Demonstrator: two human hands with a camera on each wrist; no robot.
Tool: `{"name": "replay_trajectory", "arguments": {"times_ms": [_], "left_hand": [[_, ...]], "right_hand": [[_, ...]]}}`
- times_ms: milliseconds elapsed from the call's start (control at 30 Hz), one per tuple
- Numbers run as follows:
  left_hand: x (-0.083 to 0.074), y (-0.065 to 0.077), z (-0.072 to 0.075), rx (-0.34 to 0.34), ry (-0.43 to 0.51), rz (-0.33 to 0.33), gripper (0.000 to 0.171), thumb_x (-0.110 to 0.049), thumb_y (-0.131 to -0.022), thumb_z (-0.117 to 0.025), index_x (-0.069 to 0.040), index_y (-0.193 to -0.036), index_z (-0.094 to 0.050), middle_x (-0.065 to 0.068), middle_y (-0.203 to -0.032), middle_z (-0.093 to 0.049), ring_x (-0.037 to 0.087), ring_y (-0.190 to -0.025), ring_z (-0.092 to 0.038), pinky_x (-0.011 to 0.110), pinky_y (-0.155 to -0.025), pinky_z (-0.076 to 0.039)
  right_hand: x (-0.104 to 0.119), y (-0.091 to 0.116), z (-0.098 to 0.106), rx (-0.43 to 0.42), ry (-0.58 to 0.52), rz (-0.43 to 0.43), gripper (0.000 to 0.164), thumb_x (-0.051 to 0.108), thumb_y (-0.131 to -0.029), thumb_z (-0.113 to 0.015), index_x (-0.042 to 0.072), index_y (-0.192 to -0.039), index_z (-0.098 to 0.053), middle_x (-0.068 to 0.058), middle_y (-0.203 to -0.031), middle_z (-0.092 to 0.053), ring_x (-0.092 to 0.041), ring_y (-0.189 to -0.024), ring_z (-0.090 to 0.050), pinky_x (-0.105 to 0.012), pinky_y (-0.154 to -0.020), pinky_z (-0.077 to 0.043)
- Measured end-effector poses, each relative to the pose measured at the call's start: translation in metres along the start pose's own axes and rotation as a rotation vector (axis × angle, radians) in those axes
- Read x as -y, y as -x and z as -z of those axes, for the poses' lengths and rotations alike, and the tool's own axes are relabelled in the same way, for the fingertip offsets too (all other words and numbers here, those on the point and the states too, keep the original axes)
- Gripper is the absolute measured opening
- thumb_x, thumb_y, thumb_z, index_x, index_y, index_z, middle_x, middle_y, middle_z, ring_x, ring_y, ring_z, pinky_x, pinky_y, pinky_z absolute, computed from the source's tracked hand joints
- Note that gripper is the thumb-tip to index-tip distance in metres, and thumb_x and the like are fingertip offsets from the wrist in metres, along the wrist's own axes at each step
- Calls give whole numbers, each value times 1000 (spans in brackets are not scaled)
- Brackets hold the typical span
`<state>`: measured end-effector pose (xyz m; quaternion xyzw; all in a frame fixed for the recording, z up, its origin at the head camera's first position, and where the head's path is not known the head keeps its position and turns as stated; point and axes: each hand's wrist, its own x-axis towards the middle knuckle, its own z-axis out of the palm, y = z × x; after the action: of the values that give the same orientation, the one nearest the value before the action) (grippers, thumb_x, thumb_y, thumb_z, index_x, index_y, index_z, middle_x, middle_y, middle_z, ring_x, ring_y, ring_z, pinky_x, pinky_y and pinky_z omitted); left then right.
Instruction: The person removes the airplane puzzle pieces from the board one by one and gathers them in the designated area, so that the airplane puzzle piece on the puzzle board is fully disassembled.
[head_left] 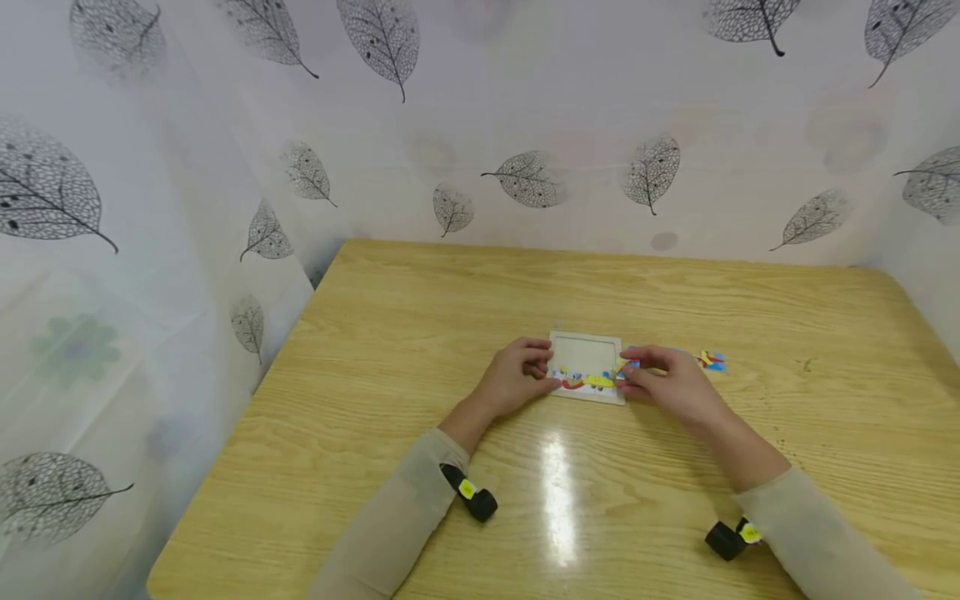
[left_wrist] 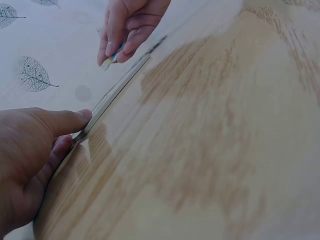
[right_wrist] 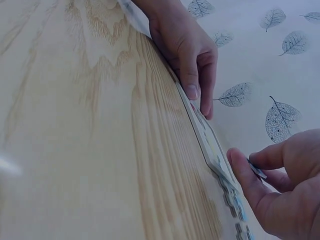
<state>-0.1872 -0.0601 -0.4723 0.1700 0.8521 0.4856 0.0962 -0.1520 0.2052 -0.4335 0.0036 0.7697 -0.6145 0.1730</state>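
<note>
A shallow white-rimmed puzzle tray lies on the table, with colourful puzzle pieces along its near side and its pale base bare above them. My left hand holds the tray's left edge, thumb on top of the rim. Over the tray's right edge, my right hand pinches a small puzzle piece between thumb and fingers. In the left wrist view that piece shows blue and yellow, held just above the tray. Fingers cover much of it in the head view.
More loose puzzle pieces lie to the right of the tray, partly behind my right hand. The wooden table reaches back to a leaf-patterned cloth. Dark wrist cameras sit on both forearms.
</note>
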Motion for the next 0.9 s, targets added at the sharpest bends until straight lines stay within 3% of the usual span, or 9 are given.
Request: {"name": "replay_trajectory", "arguments": {"times_ms": [367, 600, 900], "left_hand": [[-1, 1, 1, -1, -3, -12, 50, -15, -84, -82, -1, -129, -65, 7, -116, -63, 8, -89, -61, 17, -81, -54], [-2, 1, 1, -1, -3, -8, 50, -15, -84, -82, -2, -129, -65, 7, -117, -63, 8, -90, -62, 17, -81, -54], [-1, 1, 0, -2, -8, 0, 50, -16, -84, -82, -2, -129, -65, 6, -118, -63, 7, -89, -61, 16, -81, -54]], "right_hand": [[-9, 21, 32, -56, -4, 12, 47, 8, -101, -58, -12, -141, -43, -4, -110, -54, -8, -93, -72, -29, -87, -58], [-24, 29, 60, -86, -122, 24, 44, 11, -97, -65, -10, -132, -49, 2, -106, -61, -10, -89, -73, -27, -83, -59], [-42, 38, 86, -118, -273, 52, 24, 6, -94, -68, 5, -117, -63, 9, -108, -66, -12, -86, -74, -26, -78, -60]]}}
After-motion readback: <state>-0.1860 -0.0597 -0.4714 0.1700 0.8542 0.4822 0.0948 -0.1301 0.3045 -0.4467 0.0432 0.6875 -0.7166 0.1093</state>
